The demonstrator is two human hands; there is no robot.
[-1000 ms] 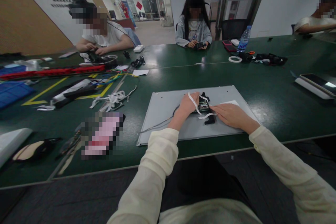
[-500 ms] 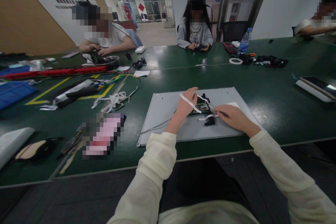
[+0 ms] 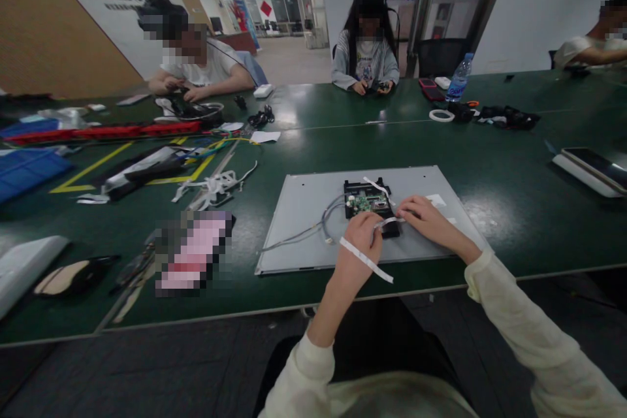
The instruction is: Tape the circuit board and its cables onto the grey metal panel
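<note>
A black plastic frame with a green circuit board [image 3: 362, 201] lies on the light grey panel [image 3: 298, 209]. Across the lower end of the frame stretches a narrow white tape strip [image 3: 390, 220]. My right hand [image 3: 431, 222] pinches its right end, while my left hand [image 3: 363, 238] has its fingers closed at the left end, partly hiding it. Another white tape strip [image 3: 365, 258] clings to the back of my left hand, its end hanging free. A further white tape strip [image 3: 376, 185] lies on the frame's upper part. Thin grey cables [image 3: 324, 215] run left from the board.
Left of the panel are a tangle of white strips [image 3: 218, 188], a phone with a pixelated screen [image 3: 196, 251] and a computer mouse [image 3: 66, 277]. A phone on a white box [image 3: 592, 170] lies right. Across the green table [image 3: 318, 137], people sit near a water bottle [image 3: 459, 78].
My left hand has moved down toward me from the board's upper part to the lower tape strip, uncovering the board and cables. My right hand stays at the strip's right end.
</note>
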